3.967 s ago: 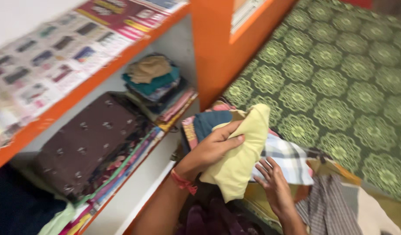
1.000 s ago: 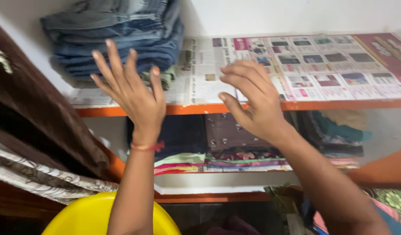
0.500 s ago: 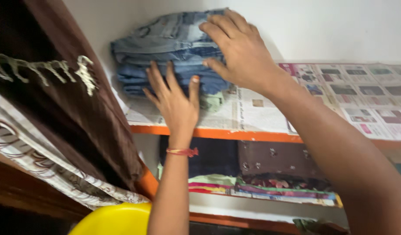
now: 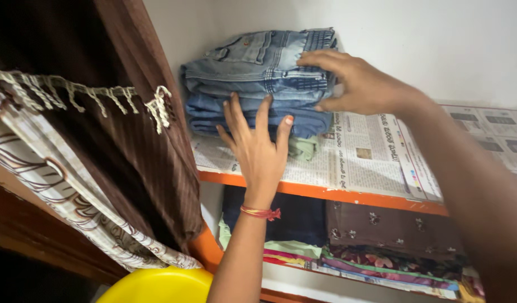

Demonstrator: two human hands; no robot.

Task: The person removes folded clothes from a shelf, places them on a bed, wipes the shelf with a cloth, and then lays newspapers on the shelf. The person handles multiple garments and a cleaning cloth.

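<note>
A stack of folded blue jeans (image 4: 253,73) sits at the left end of an upper shelf lined with newspaper (image 4: 365,157). My left hand (image 4: 259,147), a red thread at its wrist, lies flat with spread fingers against the front of the stack's lower layers. My right hand (image 4: 356,83) presses on the stack's right side, fingers over the upper jeans and thumb below. A pale green folded cloth (image 4: 301,147) pokes out beneath the stack.
Brown fringed cloth and a patterned cloth (image 4: 84,168) hang at the left. The orange shelf edge (image 4: 337,193) runs below the newspaper. Underneath lie a brown dotted fabric (image 4: 393,227) and colourful folded clothes (image 4: 359,264). A yellow tub (image 4: 157,286) sits at the bottom.
Four seconds ago both hands held a yellow cloth over a heap. They rose empty to the upper shelf and now rest on the jeans; my right hand slid to the stack's right side.
</note>
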